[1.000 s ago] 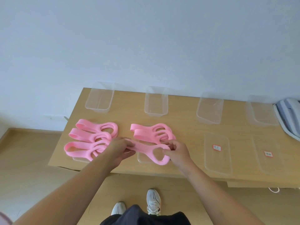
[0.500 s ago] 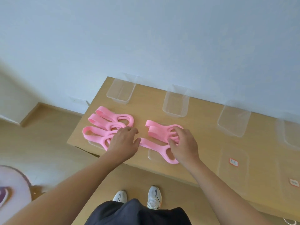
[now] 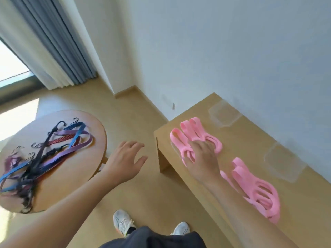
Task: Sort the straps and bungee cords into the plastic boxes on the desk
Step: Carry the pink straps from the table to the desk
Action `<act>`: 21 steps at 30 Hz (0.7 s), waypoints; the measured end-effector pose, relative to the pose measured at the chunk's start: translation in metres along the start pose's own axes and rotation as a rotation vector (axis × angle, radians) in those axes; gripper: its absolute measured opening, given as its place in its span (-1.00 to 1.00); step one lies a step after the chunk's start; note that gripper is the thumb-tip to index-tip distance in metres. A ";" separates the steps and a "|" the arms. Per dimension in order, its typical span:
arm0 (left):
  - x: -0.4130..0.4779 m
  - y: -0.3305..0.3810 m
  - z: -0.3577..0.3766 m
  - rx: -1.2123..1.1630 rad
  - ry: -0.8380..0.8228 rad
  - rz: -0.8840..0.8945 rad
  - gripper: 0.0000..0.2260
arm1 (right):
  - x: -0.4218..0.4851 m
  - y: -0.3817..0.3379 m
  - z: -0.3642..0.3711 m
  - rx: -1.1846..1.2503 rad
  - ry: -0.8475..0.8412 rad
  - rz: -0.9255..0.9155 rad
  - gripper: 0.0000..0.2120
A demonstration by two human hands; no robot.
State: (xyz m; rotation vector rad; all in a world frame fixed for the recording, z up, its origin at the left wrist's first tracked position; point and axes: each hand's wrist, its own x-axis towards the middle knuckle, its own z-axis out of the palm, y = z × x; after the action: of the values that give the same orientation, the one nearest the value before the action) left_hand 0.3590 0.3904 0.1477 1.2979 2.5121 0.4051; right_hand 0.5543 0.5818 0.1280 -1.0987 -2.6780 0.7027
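Two heaps of pink looped straps lie on the wooden desk (image 3: pixel 250 136): one at its left end (image 3: pixel 184 133), another nearer me (image 3: pixel 254 185). My right hand (image 3: pixel 202 158) rests flat on the left heap, fingers spread over the loops. My left hand (image 3: pixel 125 161) hovers open over the floor, between the desk and a low round table (image 3: pixel 77 176). A tangle of blue, purple, red and black bungee cords (image 3: pixel 44 153) with hooks lies on that round table. Two clear plastic boxes (image 3: pixel 223 113) (image 3: pixel 284 161) stand along the desk's far edge by the wall.
A grey and white curtain (image 3: pixel 53 42) hangs at the window on the far left. Wooden floor runs between the round table and the desk. My white shoes (image 3: pixel 123 222) show below.
The view has swung left, bringing the round table with the bungee cords into sight. My left hand has left the straps and moved out over the floor. My right hand shifted to the left heap.
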 end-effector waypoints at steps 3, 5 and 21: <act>-0.026 -0.056 -0.017 0.006 0.047 -0.143 -0.57 | 0.017 -0.053 0.023 -0.044 -0.106 -0.099 -0.45; -0.045 -0.095 -0.028 0.010 0.059 -0.234 -0.56 | 0.028 -0.089 0.038 -0.057 -0.147 -0.157 -0.45; -0.165 -0.330 -0.068 -0.142 0.123 -0.836 -0.52 | 0.076 -0.330 0.180 -0.147 -0.438 -0.525 -0.42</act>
State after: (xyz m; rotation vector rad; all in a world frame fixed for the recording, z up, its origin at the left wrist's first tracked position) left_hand 0.1800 0.0637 0.1071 0.1086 2.7717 0.4460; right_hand 0.2375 0.3657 0.1266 -0.2334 -3.2203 0.7107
